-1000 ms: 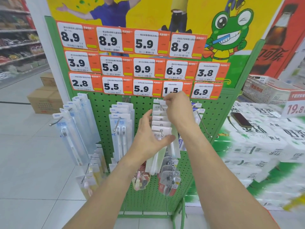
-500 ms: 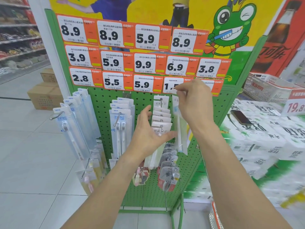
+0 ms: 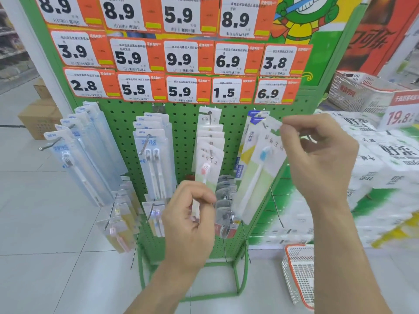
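The right hand (image 3: 317, 155) pinches the top corner of a blue toothbrush pack (image 3: 260, 168), which hangs tilted in front of the right-hand hook column of the green pegboard rack (image 3: 183, 123), below the 6.9 price tag (image 3: 269, 92). The left hand (image 3: 190, 218) is curled at the lower end of the pink toothbrush pack (image 3: 207, 164); whether it grips that pack cannot be told. A white basket (image 3: 299, 273) sits on the floor.

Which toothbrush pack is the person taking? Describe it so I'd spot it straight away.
Find the green pegboard rack under the orange price tags. Below the bottom-row 6.9 tag, the right hand pinches the top of a tilted toothbrush pack. Its brush has blue bristles, unlike the pink-bristled pack beside it.
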A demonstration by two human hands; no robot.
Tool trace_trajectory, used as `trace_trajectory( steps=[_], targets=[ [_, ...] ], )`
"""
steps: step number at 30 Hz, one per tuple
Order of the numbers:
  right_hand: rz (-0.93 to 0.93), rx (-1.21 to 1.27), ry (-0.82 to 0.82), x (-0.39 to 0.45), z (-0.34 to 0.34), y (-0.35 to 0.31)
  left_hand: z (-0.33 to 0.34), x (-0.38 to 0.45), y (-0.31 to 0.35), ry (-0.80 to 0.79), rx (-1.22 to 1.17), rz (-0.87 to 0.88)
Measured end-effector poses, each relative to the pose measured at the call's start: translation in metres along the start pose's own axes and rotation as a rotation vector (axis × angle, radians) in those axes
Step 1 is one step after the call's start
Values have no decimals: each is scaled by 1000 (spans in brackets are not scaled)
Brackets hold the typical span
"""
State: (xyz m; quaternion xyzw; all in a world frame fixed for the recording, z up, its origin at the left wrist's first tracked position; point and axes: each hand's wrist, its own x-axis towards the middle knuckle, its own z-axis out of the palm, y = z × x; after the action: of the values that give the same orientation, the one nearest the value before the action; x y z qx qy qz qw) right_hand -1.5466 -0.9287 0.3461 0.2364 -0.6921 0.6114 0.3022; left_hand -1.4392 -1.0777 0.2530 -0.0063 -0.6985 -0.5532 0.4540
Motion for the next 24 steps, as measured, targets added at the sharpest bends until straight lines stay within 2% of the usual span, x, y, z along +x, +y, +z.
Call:
trace_trajectory(
  steps=[4,8,12,14,16,21,24],
  targets=[
    [196,120,-15,-30,-14,4,3,-36,-5,-82,-36,-191],
    [404,178,-78,-74,-17,23,4,-52,-17,-204,-80,-471],
    [658,259,-112,-119,-3,47,1,-55,-31,-338,-265,-929],
    [783,300,-114,-137,3,57,-5,-61,-32,-385,-438,-1102],
    [877,330,-148,-148,6,63,-11,-67,-33,-390,-531,-1164],
    [1008,287,-335,-157,13,70,-15,-77,-41,-281,-556,-1225],
    [984,277,-486,-161,16,71,-19,-78,-45,-257,-526,-1203]
  ],
)
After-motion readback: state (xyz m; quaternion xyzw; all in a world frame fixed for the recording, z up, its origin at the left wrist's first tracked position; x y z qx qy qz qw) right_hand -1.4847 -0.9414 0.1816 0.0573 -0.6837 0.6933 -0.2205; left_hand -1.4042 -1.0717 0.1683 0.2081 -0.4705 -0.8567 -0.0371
